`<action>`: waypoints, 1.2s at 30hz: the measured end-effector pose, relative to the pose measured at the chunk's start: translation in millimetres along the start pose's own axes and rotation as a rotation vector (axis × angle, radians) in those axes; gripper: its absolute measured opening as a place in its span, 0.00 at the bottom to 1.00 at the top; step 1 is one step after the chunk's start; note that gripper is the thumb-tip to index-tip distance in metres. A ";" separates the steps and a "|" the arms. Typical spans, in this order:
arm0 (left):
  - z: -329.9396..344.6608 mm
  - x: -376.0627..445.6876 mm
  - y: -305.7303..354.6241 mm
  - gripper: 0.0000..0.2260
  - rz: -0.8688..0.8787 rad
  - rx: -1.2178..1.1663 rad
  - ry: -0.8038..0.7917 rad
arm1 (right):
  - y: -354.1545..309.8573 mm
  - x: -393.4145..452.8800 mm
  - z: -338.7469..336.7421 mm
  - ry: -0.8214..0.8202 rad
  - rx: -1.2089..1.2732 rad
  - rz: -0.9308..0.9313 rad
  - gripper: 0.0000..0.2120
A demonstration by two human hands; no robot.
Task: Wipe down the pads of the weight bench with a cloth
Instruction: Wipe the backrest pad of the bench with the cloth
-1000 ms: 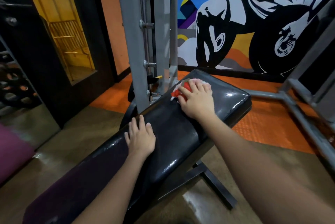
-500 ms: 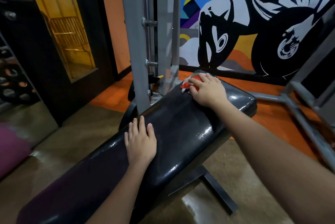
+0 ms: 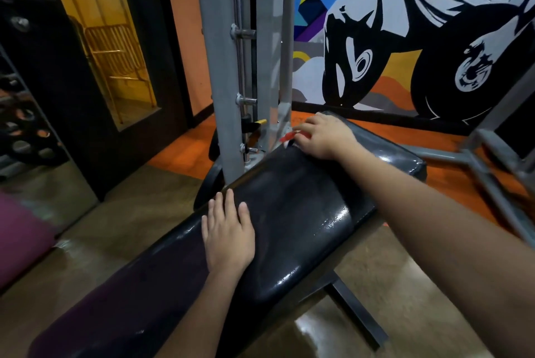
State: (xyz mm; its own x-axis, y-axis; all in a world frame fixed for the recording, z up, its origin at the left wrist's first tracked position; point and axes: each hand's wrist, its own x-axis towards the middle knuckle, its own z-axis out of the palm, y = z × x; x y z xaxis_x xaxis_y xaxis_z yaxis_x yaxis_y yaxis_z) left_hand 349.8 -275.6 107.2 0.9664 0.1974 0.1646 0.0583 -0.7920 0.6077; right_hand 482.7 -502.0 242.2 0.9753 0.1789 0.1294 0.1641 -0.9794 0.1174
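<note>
A long black padded weight bench (image 3: 289, 213) runs from the lower left to the upper right, its surface shiny. My right hand (image 3: 324, 137) presses a red and white cloth (image 3: 288, 136) onto the far left edge of the upper pad; only a small bit of the cloth shows past my fingers. Further down the pad, my left hand (image 3: 228, 236) lies flat with fingers apart, holding nothing.
Grey steel uprights (image 3: 220, 68) of a rack stand just left of the bench's far end. A grey frame (image 3: 492, 160) runs along the right. A black bench foot (image 3: 356, 314) sticks out on the floor. A painted mural wall (image 3: 405, 24) is behind, and a mirror (image 3: 43, 97) at left.
My right hand has slid the cloth away from me, from the middle of the upper pad to its far left edge. My left hand has stayed in place.
</note>
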 end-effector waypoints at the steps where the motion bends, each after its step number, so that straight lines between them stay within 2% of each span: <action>1: 0.5 -0.5 -0.6 0.26 0.004 0.006 0.011 | 1.1 6.0 1.2 0.000 -0.020 0.049 0.26; 4: 1.5 1.0 -0.7 0.26 0.001 0.017 0.018 | -32.6 7.2 12.7 0.017 -0.089 0.123 0.26; 9: -0.2 3.1 -0.3 0.25 -0.009 0.017 -0.008 | -97.1 -50.3 34.8 0.040 -0.038 -0.172 0.31; 12: -4.4 2.6 1.1 0.25 -0.012 0.009 -0.042 | -74.0 -81.0 29.9 0.080 0.106 -0.298 0.31; 14: -5.4 2.2 1.8 0.26 -0.008 0.000 -0.039 | -36.8 -76.7 19.3 0.138 0.113 -0.214 0.32; 16: -3.3 1.5 2.4 0.26 0.004 0.002 -0.013 | -8.9 -61.4 9.6 0.126 0.066 -0.036 0.30; 19: 0.3 0.4 -0.5 0.25 0.016 -0.002 0.022 | -30.5 -37.9 17.3 0.122 -0.001 0.131 0.25; 24: 2.5 2.1 -1.4 0.24 0.028 0.023 0.078 | -110.5 -44.8 50.1 0.120 0.037 -0.062 0.30; 28: -10.9 7.2 4.8 0.24 0.009 0.033 0.064 | -102.8 -65.8 49.2 0.190 0.139 -0.155 0.25; 31: -26.1 21.7 26.0 0.32 -0.070 0.045 -0.066 | -75.2 -74.8 35.7 0.241 0.154 -0.181 0.20; 34: -32.1 30.5 41.6 0.46 -0.254 -0.049 -0.377 | -40.8 -67.3 21.3 0.262 0.136 -0.183 0.17; 36: -35.8 28.3 40.1 0.51 -0.317 -0.085 -0.496 | -22.6 -56.4 13.8 0.251 0.163 -0.162 0.18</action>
State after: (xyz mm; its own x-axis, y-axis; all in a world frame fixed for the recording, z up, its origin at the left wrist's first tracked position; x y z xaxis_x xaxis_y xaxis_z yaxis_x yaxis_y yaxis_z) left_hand 370.5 -281.1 164.0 0.9078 0.1070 -0.4055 0.3628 -0.6854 0.6313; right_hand 426.0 -491.2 218.7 0.8712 0.3306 0.3629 0.3549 -0.9349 -0.0005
